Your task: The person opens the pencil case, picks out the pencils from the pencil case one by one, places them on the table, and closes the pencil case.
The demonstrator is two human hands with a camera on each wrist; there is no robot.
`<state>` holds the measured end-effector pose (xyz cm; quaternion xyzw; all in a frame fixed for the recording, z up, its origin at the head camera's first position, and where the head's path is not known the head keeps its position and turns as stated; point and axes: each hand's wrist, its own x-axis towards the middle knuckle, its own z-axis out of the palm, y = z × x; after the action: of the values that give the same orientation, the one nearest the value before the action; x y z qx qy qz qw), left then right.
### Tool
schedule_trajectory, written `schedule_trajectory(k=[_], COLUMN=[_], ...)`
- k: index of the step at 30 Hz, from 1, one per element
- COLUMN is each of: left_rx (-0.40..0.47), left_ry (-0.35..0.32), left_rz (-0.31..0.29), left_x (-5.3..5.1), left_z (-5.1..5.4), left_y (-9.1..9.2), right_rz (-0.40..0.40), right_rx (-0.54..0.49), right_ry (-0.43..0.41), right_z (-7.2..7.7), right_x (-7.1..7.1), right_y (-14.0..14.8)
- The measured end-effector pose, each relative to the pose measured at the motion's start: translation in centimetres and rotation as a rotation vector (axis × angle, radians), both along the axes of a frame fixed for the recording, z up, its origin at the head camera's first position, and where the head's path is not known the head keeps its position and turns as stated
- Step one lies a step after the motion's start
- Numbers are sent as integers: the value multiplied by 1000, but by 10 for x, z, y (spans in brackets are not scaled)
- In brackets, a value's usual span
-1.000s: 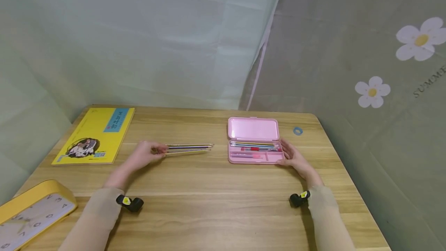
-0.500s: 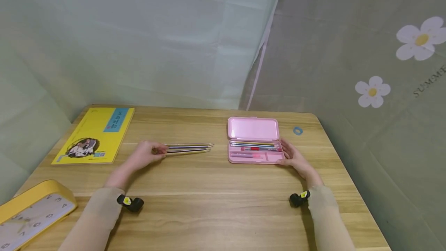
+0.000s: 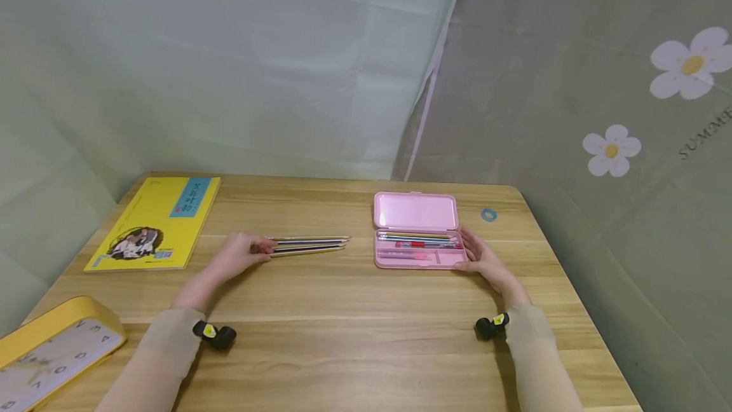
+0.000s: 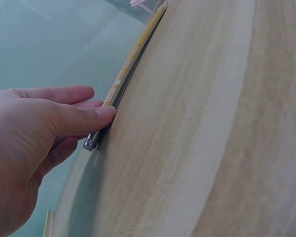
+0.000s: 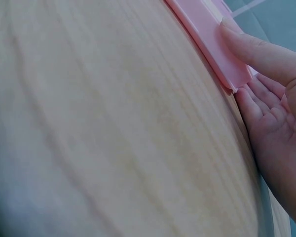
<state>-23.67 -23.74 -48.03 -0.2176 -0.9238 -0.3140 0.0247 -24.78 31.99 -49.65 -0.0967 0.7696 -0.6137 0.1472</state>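
Observation:
On the left part of the desk in the head view, my left hand is at the left ends of several pencils, their tips toward the right. In the left wrist view the thumb and fingers pinch a yellow pencil near its dark end; darker ones lie against it. A pink pencil case lies with its lid up, right of the pencil tips. Pencils and a red pen are in it. My right hand grips its right end, thumb on the near side, fingers around the end.
A yellow book lies at the back left, and a yellow clock at the front left. Behind the right hand is a small blue ring. Curtains hang along the desk's back and sides.
The near pencils have spread slightly apart at the left hand, whose fingers have shifted a little. The right hand and the pencil case have stayed in place.

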Motion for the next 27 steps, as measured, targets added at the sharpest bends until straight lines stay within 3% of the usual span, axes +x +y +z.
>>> schedule_trajectory(k=[9, 27], left_rx=[-12, -11], left_ry=[-4, -2], left_rz=[11, 8], left_x=[-1, 0], left_z=[-6, -4], left_y=[0, 2], right_rz=[3, -2], right_rx=[-1, 5], right_ry=[6, -9], right_z=[0, 1], right_x=[0, 0], right_y=[1, -1])
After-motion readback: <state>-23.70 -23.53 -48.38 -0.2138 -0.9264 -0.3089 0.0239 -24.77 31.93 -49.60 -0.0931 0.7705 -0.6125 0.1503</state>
